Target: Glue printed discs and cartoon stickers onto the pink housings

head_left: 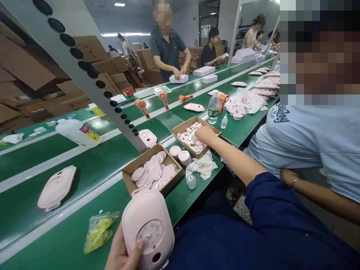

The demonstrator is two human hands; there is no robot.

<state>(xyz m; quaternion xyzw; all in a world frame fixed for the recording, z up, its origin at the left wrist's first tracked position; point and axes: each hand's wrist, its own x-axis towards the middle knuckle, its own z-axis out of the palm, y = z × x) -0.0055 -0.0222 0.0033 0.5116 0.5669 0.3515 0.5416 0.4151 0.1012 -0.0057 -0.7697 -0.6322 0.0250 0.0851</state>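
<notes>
Close to me, my left hand (126, 249) grips a pale pink plastic lid (147, 210), its thumb resting by a round patterned disc (150, 234) set into the lid. A small dark oval hole shows near the lid's lower end. Farther out, my right hand (204, 135) reaches into a cardboard tray (199, 154) of small pink and white patterned pieces (189, 135). Its fingertips are down among those pieces, so whatever they pinch is hidden. Between the two hands stands another cardboard tray (165, 190) holding larger patterned pink discs (155, 169).
Beside the trays are two rolls of round stickers (184, 157), a white cloth (201, 165) and a small squeeze bottle (191, 182). A water bottle (213, 108) stands behind. A slanted metal post (84, 75) crosses the left. A co-worker in light blue (323, 146) sits close on my right.
</notes>
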